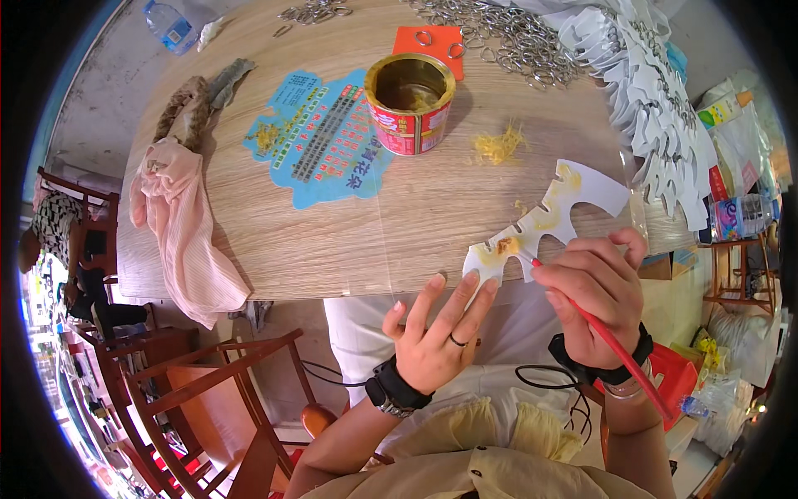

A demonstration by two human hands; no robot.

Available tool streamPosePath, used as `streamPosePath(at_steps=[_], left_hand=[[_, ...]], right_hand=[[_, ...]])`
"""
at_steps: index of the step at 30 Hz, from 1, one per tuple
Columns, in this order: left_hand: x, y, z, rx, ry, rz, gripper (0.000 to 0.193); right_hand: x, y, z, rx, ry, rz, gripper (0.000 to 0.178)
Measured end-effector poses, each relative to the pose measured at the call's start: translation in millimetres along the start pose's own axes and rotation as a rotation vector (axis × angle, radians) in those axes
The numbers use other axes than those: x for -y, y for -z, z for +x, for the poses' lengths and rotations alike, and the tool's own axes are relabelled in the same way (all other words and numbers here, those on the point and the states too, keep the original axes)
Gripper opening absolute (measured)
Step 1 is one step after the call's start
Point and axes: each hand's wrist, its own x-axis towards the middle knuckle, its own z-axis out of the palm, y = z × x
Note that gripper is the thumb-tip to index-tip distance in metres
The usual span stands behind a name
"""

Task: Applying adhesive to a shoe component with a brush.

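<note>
My right hand [600, 295] is closed around a thin red-handled brush [644, 387]. Its tip meets a white, curved strip with scalloped cut-outs and notches [603, 193] at the table's near edge. Yellowish smears and a brown patch mark the strip's surface. With fingers spread, my left hand [436, 341] rests its fingertips on the strip's lower left end. Beyond my hands stands a red tin [409, 125], opened at the top, with brownish residue inside.
On the wooden table [324, 249] lie a pink cloth [187, 224], a blue printed card [332, 158], yellow shreds [500, 147], several metal rings [532, 58] and an orange card [411, 41]. Stacked white cut-outs [657, 108] line the right side. Wooden chairs [224, 407] stand at left.
</note>
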Motion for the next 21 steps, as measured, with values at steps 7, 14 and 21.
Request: streamPosePath(at_steps=[7,14,21], left_hand=[[0,2,0,0.011,0.002,-0.001,0.047],[-1,2,1,0.007,-0.001,0.004,0.041],[-1,4,2,0.024,0.007,0.008,0.041]], right_hand=[[-2,-7,2,-0.023,0.026,-0.032,0.028],[-7,-16,-2,-0.070,0.053,-0.073,0.032],[-13,-18,4,-0.225,0.037,-0.011,0.029]])
